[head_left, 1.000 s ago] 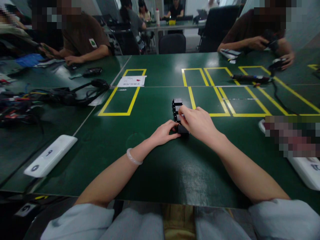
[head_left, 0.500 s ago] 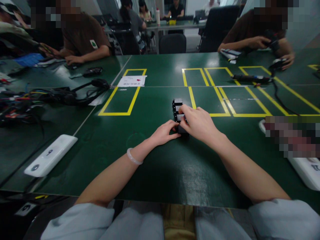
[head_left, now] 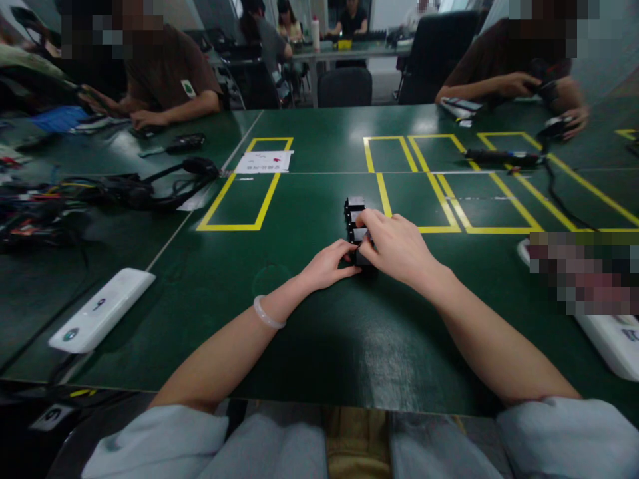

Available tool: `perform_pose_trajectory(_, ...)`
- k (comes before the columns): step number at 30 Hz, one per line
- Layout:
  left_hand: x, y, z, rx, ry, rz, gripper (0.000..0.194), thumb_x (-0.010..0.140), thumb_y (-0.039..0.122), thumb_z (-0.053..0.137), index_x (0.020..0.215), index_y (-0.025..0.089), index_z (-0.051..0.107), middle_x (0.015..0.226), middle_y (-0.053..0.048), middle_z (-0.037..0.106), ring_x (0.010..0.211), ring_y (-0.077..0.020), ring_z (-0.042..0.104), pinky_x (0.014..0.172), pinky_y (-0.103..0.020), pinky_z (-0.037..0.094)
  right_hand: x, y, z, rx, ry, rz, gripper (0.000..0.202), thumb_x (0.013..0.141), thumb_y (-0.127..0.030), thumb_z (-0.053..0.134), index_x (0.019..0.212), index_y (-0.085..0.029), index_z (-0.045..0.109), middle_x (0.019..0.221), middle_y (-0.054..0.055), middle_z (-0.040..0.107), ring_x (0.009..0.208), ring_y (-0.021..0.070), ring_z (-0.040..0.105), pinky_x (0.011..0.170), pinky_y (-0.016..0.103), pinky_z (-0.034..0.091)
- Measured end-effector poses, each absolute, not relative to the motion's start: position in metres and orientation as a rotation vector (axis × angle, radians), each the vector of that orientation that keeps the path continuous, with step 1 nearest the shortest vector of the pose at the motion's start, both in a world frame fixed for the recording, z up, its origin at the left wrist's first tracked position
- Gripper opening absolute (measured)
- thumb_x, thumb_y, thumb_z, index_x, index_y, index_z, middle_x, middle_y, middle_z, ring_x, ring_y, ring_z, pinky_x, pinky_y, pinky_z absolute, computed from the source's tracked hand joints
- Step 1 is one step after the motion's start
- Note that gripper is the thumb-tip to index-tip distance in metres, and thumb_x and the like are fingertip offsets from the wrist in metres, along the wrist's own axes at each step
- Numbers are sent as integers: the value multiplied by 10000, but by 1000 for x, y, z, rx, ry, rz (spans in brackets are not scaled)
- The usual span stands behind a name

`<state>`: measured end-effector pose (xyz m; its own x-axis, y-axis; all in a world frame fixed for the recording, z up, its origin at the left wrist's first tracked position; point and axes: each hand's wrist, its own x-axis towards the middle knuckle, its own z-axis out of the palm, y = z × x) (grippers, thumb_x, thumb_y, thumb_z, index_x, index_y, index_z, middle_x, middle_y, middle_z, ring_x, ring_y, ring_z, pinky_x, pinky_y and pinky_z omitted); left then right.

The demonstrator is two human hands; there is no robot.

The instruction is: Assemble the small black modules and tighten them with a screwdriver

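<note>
Little had shifted since the earlier frame. Row of small black, silver-topped blocks [head_left: 356,217] lay on the glossy green bench [head_left: 309,339]. Left hand [head_left: 330,264] gripped its near end, thumb and fingers straddling, apparently bracing it; right hand [head_left: 397,245] curled over, closure hidden, couldn't tell.

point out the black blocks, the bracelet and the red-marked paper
black blocks [head_left: 358,235]: head view, light top of the third block from the far end
bracelet [head_left: 264,317]: head view, middle of its band
red-marked paper [head_left: 263,161]: head view, middle of its sheet
</note>
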<state>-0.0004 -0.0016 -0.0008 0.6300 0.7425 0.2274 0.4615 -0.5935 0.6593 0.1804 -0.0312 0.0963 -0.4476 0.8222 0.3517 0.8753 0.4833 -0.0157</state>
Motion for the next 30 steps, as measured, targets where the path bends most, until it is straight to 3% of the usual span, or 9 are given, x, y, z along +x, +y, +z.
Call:
perform_pose_trajectory(6,-1,-1,-1,2293,939,645,406,850,423,636,1172,194,543,1026,-53,558,904,-200,589,824,-327,475,181,-28,95,-1431,-2462,-253,237,961,-307,330,961,-184,533,859,39,682,697,169,573,670,301,278)
perform_pose_trajectory(15,-1,-1,-1,2308,950,647,376,848,414,636,1136,185,558,1005,-47,558,887,-192,587,812,-316,475,181,-30,95,-1438,-2420,-237,218,914,-231,354,1052,-179,514,1032,75,679,708,166,569,669,300,285)
perform_pose_trajectory(21,-1,-2,0,2294,937,651,408,846,412,638,1177,191,545,1023,-60,561,904,-205,591,828,-339,479,182,-27,92,-1421,-2430,-245,219,955,-318,354,1013,-183,517,931,55,684,700,171,573,667,296,289)
perform_pose_trajectory(30,0,-2,1,2309,954,637,374,847,422,633,1134,191,563,999,-43,554,894,-192,591,807,-319,476,183,-26,92,-1400,-2420,-252,197,935,-238,347,1008,-182,521,965,61,669,719,153,559,662,290,293)
